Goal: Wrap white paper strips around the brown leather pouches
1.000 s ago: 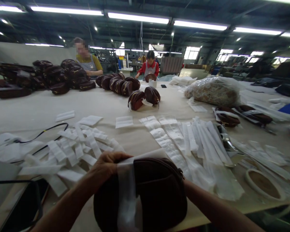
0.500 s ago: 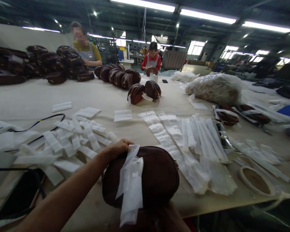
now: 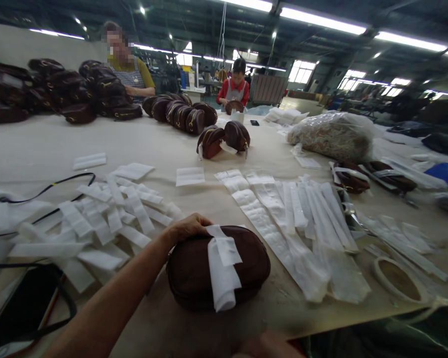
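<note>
A dark brown oval bag [image 3: 190, 276] lies near the front of the pale table. Across its face hangs a white wrapping strip [image 3: 222, 283], folded at the top and curled at its lower end. My left hand [image 3: 192, 226] grips the bag's upper left edge, its fingers bent over the far side beside the strip. At the bottom edge of the view, my right hand [image 3: 271, 345] is a blur below the bag, apart from it; its fingers cannot be made out.
Loose white strips [image 3: 97, 214] lie left, longer wrapping strips [image 3: 269, 219] right. A tape roll [image 3: 397, 279] sits near the right front edge. Brown bags [image 3: 179, 114] stand farther back. Two people [image 3: 129, 74] [image 3: 234, 89] are across the table. A phone-like dark object [image 3: 22, 303] lies lower left.
The bag has tipped back and sits lower on the table. The strip has shifted right across its face. My right hand has moved from under the bag down to the bottom edge.
</note>
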### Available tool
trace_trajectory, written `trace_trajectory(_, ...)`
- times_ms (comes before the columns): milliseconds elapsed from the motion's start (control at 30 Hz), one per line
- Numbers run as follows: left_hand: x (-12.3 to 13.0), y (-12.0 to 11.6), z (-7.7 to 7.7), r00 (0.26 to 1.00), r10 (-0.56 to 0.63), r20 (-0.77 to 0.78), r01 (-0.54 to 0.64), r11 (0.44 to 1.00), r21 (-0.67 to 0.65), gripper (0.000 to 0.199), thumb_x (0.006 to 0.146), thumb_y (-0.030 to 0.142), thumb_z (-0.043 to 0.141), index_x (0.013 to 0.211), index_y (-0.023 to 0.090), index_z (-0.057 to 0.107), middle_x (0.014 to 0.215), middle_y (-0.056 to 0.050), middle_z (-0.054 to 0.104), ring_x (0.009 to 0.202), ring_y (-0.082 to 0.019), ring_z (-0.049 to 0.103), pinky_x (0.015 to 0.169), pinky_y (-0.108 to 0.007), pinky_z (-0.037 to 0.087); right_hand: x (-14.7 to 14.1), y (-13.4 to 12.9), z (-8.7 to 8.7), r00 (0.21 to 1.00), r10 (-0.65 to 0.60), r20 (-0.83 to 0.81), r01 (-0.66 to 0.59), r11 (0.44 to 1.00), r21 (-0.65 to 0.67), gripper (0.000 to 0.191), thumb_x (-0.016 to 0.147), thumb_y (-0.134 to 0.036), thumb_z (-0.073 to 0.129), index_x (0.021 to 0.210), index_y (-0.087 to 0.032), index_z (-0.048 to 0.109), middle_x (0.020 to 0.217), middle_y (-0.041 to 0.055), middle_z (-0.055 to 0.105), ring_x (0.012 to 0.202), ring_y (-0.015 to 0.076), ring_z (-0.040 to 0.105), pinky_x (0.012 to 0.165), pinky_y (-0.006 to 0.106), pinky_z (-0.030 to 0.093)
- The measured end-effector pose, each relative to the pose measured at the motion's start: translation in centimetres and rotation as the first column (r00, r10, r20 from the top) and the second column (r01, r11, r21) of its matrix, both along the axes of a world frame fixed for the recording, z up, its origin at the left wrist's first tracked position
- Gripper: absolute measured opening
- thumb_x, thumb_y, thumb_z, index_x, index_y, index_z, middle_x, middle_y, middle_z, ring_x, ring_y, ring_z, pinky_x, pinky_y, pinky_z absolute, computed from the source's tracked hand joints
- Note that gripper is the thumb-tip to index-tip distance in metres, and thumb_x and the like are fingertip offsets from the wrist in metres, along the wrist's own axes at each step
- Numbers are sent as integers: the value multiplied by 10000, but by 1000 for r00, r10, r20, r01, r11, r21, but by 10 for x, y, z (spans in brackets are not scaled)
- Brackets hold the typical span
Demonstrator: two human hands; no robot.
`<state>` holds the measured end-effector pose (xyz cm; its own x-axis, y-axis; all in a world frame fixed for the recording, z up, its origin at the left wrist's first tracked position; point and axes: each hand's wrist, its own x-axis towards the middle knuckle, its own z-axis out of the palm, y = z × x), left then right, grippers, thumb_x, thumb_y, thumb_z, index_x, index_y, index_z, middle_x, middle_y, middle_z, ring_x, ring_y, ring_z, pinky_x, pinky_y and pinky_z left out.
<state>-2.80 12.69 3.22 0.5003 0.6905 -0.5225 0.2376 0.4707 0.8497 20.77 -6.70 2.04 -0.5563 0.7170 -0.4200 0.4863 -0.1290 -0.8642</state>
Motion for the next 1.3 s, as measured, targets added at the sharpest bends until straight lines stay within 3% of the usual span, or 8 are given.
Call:
trace_trajectory(67,0,0,-1,1000,-21,8,21,1000,5,441,465,365,832,815,112,745,706,-37,715,646,-188,631,676,-272,490,18,23,27,980,-178,90,147,949,280,459,918,-499,407,641,-177,581,533,-13,548,509,104,524,488,197,379)
trace_trajectory(133,-1,-1,-1,999,-33,12,33,999,16,439,472,368,828,820,114,745,723,-35,717,644,-184,627,672,-266,487,28,54,47,942,-333,42,241,757,607,297,911,-400,470,781,-183,625,653,5,608,598,122,570,579,216,446)
trace_trajectory(233,-1,-2,1,999,-44,11,44,998,41,444,492,385,818,838,117,743,749,-32,718,638,-172,617,657,-255,477,18,107,53,971,-238,-15,144,536,832,280,836,-240,568,1108,-194,615,1030,75,657,963,200,606,867,325,487)
trace_trajectory(467,-2,-1,-2,998,-54,-17,56,991,120,425,496,444,809,740,107,724,646,-2,669,560,-128,548,586,-229,426,-37,179,31,985,170,29,-141,696,704,284,830,-144,542,1067,-205,686,1122,62,663,1057,191,597,941,323,462)
trace_trajectory(633,-3,0,-6,997,-76,-2,76,985,152,438,531,443,792,813,117,714,729,-9,684,654,-161,585,628,-239,443,-38,188,31,995,-88,-57,104,804,586,234,808,-121,489,832,-184,712,795,-2,697,754,140,636,697,221,476)
trace_trajectory(867,-3,4,-8,994,-100,-33,104,975,197,412,547,438,769,802,126,687,728,-8,669,683,-162,583,639,-241,441,-36,192,26,955,-282,-96,279,731,623,228,835,-174,462,809,-169,688,719,8,660,678,139,579,603,211,407)
trace_trajectory(967,-3,6,-8,993,-105,-57,115,970,216,400,540,434,760,784,127,680,713,2,657,674,-153,570,653,-244,433,-39,186,32,974,-191,-120,222,730,646,186,845,-234,525,795,-181,695,735,4,675,687,136,597,641,215,433)
trace_trajectory(1300,-2,4,-9,989,-30,-144,70,958,279,340,533,378,704,765,136,647,714,8,650,671,-147,553,638,-247,440,-33,128,47,992,64,-107,55,544,837,315,832,-94,483,1044,-200,690,1020,58,688,947,160,637,852,271,505)
